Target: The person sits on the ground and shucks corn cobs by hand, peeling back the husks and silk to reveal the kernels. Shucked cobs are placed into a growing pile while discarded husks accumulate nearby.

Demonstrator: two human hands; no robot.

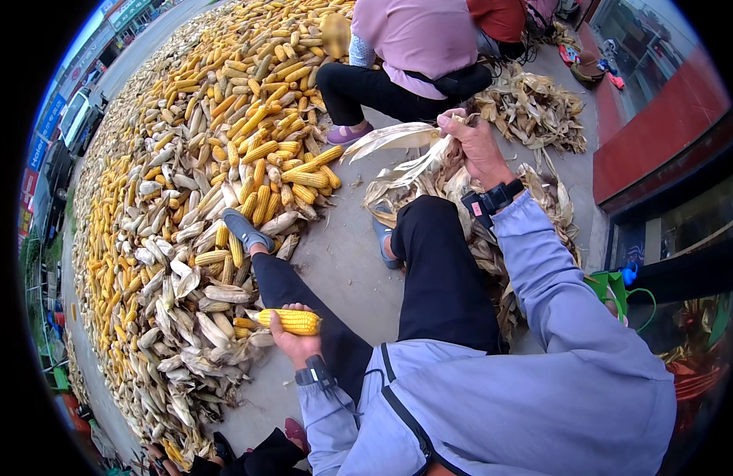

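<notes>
A bare yellow ear of corn (291,322) lies in my left hand (296,343), fingers wrapped around it above my left thigh. Out to the right, my right hand (474,144) grips dry corn husks (423,157), whose pale strips hang to the left. Beneath that hand a heap of stripped husks (485,235) lies beside my right leg. To my left spreads a large pile of corn (182,232), where yellow bare ears mix with ears still in their husks. My left shoe (247,231) rests against the pile's edge.
A person in a pink top (417,44) squats ahead, beside another husk heap (530,107). Another person's dark trouser leg (271,455) shows at the bottom. A green bag (610,291) stands at right near a red-based wall (657,137). Parked vehicles (78,119) line the far left.
</notes>
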